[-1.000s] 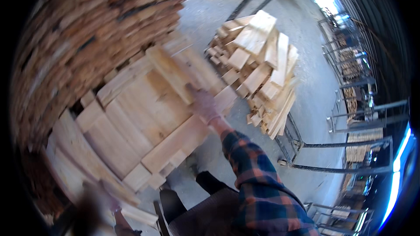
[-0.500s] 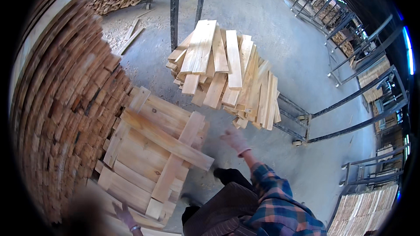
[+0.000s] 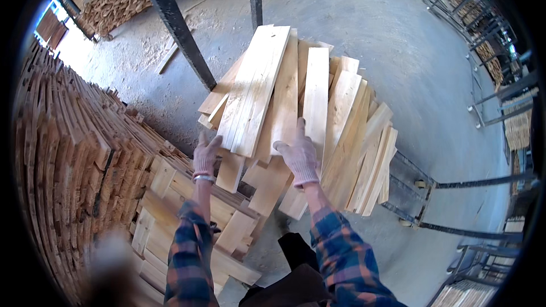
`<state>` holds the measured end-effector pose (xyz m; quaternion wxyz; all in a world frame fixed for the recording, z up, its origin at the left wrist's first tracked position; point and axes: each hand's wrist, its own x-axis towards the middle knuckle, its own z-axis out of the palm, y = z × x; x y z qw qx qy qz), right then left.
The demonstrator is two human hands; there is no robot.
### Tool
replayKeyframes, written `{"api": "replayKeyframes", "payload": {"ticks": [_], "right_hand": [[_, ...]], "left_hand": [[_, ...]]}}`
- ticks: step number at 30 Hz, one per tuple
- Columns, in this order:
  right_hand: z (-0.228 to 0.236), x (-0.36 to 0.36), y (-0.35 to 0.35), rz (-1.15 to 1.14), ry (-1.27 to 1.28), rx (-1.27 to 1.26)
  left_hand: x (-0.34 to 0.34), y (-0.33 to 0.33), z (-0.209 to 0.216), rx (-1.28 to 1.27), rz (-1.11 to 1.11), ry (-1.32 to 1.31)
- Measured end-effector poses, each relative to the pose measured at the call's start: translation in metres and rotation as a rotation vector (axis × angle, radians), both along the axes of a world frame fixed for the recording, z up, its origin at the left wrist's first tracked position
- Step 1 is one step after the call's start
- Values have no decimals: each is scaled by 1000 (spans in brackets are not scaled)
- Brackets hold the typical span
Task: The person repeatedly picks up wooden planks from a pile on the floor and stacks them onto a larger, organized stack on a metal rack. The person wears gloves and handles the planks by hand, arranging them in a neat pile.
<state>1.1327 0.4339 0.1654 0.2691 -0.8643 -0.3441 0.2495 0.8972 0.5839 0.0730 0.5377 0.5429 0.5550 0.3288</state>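
Observation:
A loose pile of pale wooden boards fills the middle of the view. On its top left lies a broad board [image 3: 256, 91] with lines along its length. My left hand [image 3: 206, 152], in a pale glove, is at that board's near left corner, thumb and fingers apart. My right hand [image 3: 298, 150], gloved too, reaches over the near end of a neighbouring board [image 3: 286, 96], fingers stretched forward and thumb out to the left. Whether its palm presses on the wood I cannot tell. Just right of this hand lies another narrow board [image 3: 316, 96].
A tall stack of rough boards [image 3: 74, 165] rises on the left. Beside it, a lower stack of planks [image 3: 236, 230] lies under my forearms. A dark metal post [image 3: 176, 28] stands behind the pile. Wheeled cart rails [image 3: 424, 204] extend to the right.
Both hands have moved forward to the board pile, the left one away from the low stack. My view has shifted, so the pile looks larger and nearer.

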Motion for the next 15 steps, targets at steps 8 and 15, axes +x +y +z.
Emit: {"api": "replayKeyframes", "payload": {"ticks": [8, 15], "right_hand": [[-3, 28, 27, -359, 1134, 146], [6, 37, 31, 125, 507, -32]], "left_hand": [[48, 19, -3, -216, -103, 255], [68, 2, -3, -259, 71, 37]]}}
